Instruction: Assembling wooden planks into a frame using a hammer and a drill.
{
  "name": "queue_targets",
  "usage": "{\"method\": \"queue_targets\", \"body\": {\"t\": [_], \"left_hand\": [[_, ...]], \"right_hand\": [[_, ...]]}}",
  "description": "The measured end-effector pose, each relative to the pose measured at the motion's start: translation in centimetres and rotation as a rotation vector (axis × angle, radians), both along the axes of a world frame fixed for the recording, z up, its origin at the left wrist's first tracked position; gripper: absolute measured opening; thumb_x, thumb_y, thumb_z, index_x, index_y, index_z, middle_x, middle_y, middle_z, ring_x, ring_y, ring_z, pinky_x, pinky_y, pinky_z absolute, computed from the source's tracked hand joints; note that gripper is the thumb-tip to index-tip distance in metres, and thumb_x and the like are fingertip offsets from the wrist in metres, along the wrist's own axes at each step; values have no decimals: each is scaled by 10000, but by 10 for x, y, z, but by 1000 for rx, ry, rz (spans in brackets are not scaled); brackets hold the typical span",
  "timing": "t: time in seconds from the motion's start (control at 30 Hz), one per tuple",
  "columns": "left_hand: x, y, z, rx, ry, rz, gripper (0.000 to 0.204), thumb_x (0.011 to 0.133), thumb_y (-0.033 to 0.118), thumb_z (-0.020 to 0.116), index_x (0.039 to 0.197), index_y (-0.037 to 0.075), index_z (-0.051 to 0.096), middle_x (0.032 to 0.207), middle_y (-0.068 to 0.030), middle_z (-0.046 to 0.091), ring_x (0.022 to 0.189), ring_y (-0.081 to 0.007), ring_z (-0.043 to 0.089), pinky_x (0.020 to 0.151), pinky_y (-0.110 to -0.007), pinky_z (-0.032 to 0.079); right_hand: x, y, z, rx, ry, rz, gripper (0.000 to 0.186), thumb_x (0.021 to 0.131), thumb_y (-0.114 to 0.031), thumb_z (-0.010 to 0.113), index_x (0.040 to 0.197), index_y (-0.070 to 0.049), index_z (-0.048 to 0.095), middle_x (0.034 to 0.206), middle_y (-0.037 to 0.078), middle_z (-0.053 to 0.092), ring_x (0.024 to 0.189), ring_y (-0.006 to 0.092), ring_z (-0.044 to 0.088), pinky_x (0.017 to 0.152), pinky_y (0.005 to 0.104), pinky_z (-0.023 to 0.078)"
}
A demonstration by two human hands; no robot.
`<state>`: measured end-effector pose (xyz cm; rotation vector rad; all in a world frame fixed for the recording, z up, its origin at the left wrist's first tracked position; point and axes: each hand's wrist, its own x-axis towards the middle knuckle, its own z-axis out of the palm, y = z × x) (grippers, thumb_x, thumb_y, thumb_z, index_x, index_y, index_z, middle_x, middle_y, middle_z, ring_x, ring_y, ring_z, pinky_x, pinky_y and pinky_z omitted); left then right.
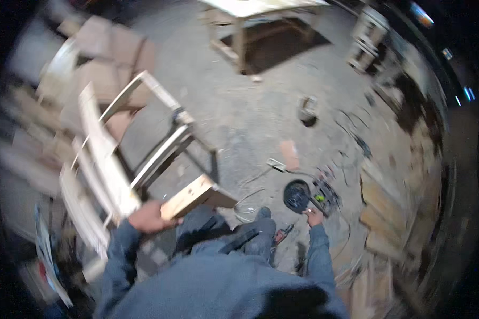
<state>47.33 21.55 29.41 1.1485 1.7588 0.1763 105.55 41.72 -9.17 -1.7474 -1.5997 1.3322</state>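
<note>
At the lower left, my left hand (pixel 150 217) is closed on the near end of a pale wooden board (pixel 189 198). Right beside that hand stands a pale wooden chair frame (pixel 107 154), with curved rails and open legs. My right hand (pixel 314 216) is at the near edge of a round black bowl (pixel 296 195) on the floor. Its fingers are drawn together; whatever they hold is too small and blurred to make out. A dark tool with a yellow-green spot (pixel 322 196) lies just beyond that hand. Between my feet and right arm rests a red and dark power tool (pixel 283 234).
A wooden table (pixel 239 40) stands at the far side. Cartons (pixel 109 58) are piled at the far left. A power strip (pixel 276 165) with cables and a small orange-brown sheet (pixel 289 154) lie mid-floor. Wood pieces (pixel 383 212) are heaped on the right.
</note>
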Motion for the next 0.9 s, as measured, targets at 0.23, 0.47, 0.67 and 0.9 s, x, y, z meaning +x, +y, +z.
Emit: {"method": "queue_targets", "body": {"t": [0.23, 0.47, 0.67, 0.9], "left_hand": [[-145, -5, 118, 98, 72, 15, 611, 754, 442, 767, 1138, -8, 616, 987, -183, 689, 896, -267, 657, 814, -352, 504], [-244, 21, 78, 193, 182, 64, 606, 745, 491, 751, 1085, -3, 658, 860, -162, 704, 767, -259, 664, 720, -360, 512], [-261, 25, 71, 204, 93, 126, 590, 760, 470, 748, 1066, -27, 660, 820, -159, 697, 698, -249, 652, 672, -357, 514], [-259, 43, 114, 104, 132, 184, 589, 766, 429, 763, 1116, -23, 622, 928, -171, 696, 832, -239, 655, 769, -335, 509]], "right_hand": [[-255, -8, 99, 184, -113, 113, 300, 854, -259, 714, 785, 30, 672, 624, 124, 594, 606, 122, 509, 603, 314, 432], [-390, 35, 198, 214, 122, 168, 232, 908, -215, 662, 826, 2, 658, 668, 18, 563, 629, 74, 441, 577, 263, 369], [-456, 81, 290, 247, 362, 224, 175, 934, -191, 644, 901, -22, 671, 754, -13, 616, 664, 60, 479, 597, 226, 383], [-527, 135, 375, 346, 386, 461, 136, 937, -115, 629, 956, 17, 651, 815, 29, 649, 769, 85, 575, 703, 228, 461]]}}
